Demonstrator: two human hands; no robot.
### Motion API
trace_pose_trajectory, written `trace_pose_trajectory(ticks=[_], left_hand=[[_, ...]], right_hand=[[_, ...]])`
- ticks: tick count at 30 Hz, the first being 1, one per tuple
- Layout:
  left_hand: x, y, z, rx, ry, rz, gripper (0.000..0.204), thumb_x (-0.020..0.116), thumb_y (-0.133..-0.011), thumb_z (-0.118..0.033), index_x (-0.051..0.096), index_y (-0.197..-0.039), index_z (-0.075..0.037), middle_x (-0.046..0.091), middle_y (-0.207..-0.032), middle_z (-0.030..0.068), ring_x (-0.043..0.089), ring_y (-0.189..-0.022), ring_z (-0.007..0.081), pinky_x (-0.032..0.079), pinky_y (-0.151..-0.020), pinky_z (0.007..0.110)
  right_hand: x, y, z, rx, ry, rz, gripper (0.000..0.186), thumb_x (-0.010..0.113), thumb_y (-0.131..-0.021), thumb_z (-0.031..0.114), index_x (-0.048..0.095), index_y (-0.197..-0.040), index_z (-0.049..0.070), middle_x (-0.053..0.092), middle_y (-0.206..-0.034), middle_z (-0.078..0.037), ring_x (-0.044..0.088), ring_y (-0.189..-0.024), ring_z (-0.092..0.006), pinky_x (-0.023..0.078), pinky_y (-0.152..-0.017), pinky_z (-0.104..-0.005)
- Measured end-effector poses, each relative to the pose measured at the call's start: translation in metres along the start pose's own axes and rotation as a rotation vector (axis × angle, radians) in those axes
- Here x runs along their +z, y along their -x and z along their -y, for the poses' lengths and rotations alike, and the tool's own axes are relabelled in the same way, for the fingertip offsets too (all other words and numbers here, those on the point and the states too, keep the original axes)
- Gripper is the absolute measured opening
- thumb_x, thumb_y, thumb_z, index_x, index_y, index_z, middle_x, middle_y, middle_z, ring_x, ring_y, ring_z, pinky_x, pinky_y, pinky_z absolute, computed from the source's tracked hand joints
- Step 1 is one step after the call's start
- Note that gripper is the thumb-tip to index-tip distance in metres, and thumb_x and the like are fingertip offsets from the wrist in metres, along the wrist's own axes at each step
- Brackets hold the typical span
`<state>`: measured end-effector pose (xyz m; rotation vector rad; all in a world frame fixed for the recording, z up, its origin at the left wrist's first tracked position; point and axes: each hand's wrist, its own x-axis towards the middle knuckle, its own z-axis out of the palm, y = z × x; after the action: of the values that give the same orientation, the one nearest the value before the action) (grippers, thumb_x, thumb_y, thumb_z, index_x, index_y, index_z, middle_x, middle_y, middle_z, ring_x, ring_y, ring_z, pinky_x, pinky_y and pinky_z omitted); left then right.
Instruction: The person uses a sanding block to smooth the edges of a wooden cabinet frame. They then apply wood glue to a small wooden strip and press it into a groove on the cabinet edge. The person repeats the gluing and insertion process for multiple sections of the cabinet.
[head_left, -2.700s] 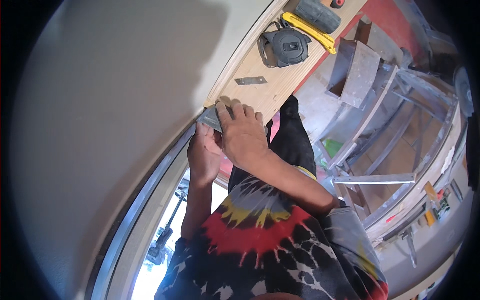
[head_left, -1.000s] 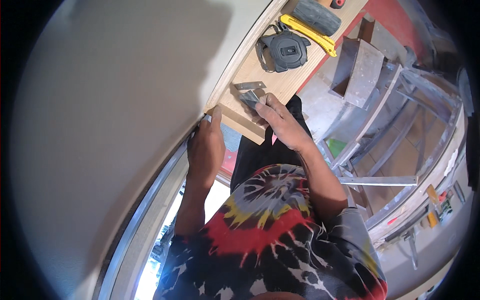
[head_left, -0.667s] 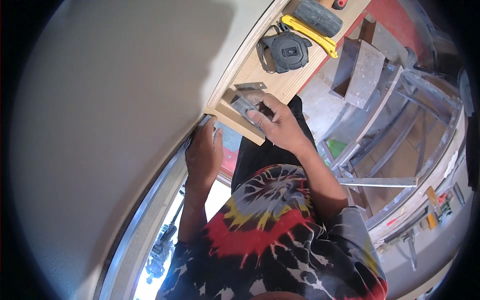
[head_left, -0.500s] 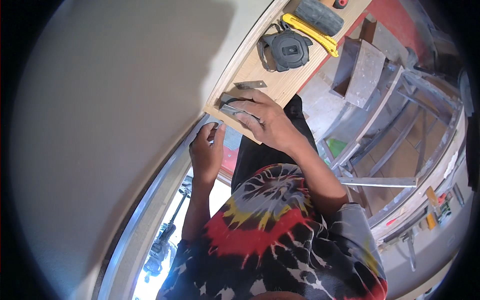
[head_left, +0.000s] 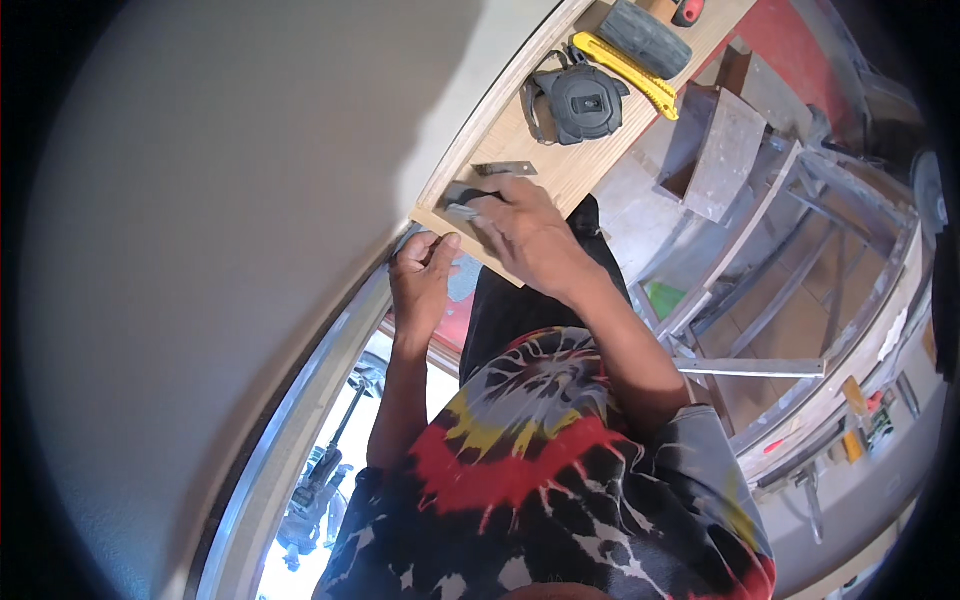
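Hold and Change of Pose

The right hand (head_left: 535, 235) is angled down over the wooden board (head_left: 562, 170), closed on a grey block (head_left: 461, 197) just inside the end strip (head_left: 488, 261). The left hand (head_left: 421, 285) is curled by the strip's outer side; whether anything is gripped cannot be told. Since one second ago, the block has been shifted nearer the strip.

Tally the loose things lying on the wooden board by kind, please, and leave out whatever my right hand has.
Black tape measure: 1
Yellow utility knife: 1
Dark cylindrical mallet head: 1
Flat metal plate: 1
Red-and-black handle, cut off by the picture's edge: 1
Total: 5
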<state>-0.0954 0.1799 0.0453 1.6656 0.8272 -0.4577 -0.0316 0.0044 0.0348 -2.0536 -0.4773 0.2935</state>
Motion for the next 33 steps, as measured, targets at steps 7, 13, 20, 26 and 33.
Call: trace_pose_trajectory(ticks=[7,13,20,26,33], left_hand=[[-0.003,-0.003,0.004,0.026,-0.025,0.021,0.022,0.064,-0.092,-0.018,0.063,-0.101,0.002,0.068,-0.089,0.0073,0.065,-0.078,0.0135,0.055,-0.068,0.029],[-0.002,-0.004,0.007,0.048,-0.009,-0.002,0.021,0.064,-0.092,-0.017,0.063,-0.099,0.003,0.067,-0.086,0.0072,0.065,-0.077,0.0135,0.055,-0.066,0.028],[-0.004,-0.005,0.007,0.012,-0.022,-0.001,0.021,0.064,-0.092,-0.016,0.061,-0.1,0.003,0.067,-0.086,0.0076,0.065,-0.077,0.0131,0.055,-0.067,0.028],[-0.003,-0.007,0.007,0.058,-0.013,0.021,0.017,0.062,-0.093,-0.014,0.06,-0.096,0.002,0.066,-0.086,0.007,0.064,-0.077,0.0125,0.055,-0.067,0.028],[-0.011,-0.015,0.037,0.137,0.088,0.102,0.012,0.057,-0.096,-0.011,0.057,-0.102,-0.001,0.066,-0.091,0.0067,0.063,-0.079,0.0126,0.055,-0.072,0.029]], right_hand=[[-0.011,0.008,0.012,0.079,-0.118,0.023,0.026,0.063,-0.085,0.007,0.064,-0.111,0.002,0.057,-0.105,-0.019,0.055,-0.1,-0.0381,0.045,-0.087,-0.0429],[-0.011,0.005,0.032,0.309,-0.308,0.015,0.034,0.058,-0.091,0.016,0.06,-0.121,0.001,0.057,-0.105,-0.02,0.055,-0.102,-0.0376,0.044,-0.091,-0.0414],[-0.027,0.005,0.025,0.315,-0.397,0.089,0.042,0.063,-0.086,0.014,0.056,-0.126,0.003,0.053,-0.118,-0.023,0.054,-0.108,-0.0371,0.044,-0.094,-0.04],[-0.011,0.006,0.028,0.169,-0.09,0.188,0.059,0.068,-0.072,-0.002,0.054,-0.128,0.004,0.053,-0.118,-0.021,0.054,-0.107,-0.04,0.046,-0.091,-0.0412],[-0.004,0.012,0.047,0.217,0.088,0.31,0.056,0.06,-0.074,0.002,0.054,-0.13,0.005,0.046,-0.133,-0.019,0.048,-0.114,-0.0373,0.04,-0.096,-0.048]])
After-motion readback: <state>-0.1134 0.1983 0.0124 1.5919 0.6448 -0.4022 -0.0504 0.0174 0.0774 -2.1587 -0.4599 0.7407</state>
